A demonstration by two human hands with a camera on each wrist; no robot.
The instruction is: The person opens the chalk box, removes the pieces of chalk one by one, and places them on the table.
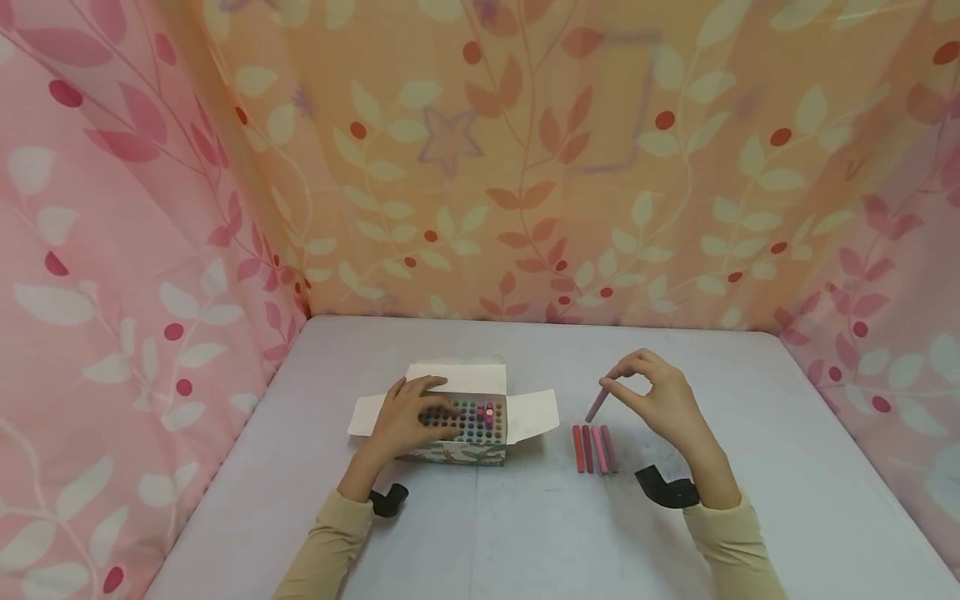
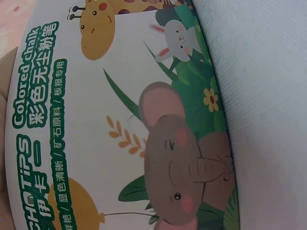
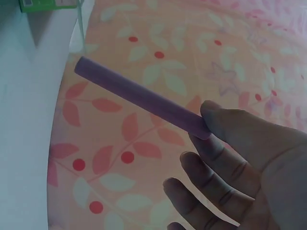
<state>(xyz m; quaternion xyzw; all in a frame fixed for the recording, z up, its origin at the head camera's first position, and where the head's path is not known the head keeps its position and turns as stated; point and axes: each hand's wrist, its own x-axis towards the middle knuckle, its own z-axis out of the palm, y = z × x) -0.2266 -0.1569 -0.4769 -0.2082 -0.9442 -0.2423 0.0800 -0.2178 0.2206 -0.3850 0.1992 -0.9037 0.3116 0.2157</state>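
My right hand (image 1: 660, 400) pinches a purple chalk stick (image 3: 144, 99) by one end between thumb and index finger. The stick slants over the table, its free end close above a row of several red, pink and purple chalk sticks (image 1: 601, 450) lying side by side. My left hand (image 1: 405, 419) rests over the left part of the open chalk box (image 1: 461, 454), fingers spread across its holed insert (image 1: 467, 429). A few pink and magenta sticks (image 1: 489, 417) stand in the insert's right part. In the left wrist view, the box's printed side (image 2: 120, 96) reads "Colored chalk" beside cartoon animals.
White box flaps (image 1: 532, 415) stick out at the back, left and right. The pale table (image 1: 480, 533) shows smudges near the sticks. Leaf-patterned curtains (image 1: 480, 167) enclose its back and sides. Black wrist mounts (image 1: 666, 490) sit on both arms.
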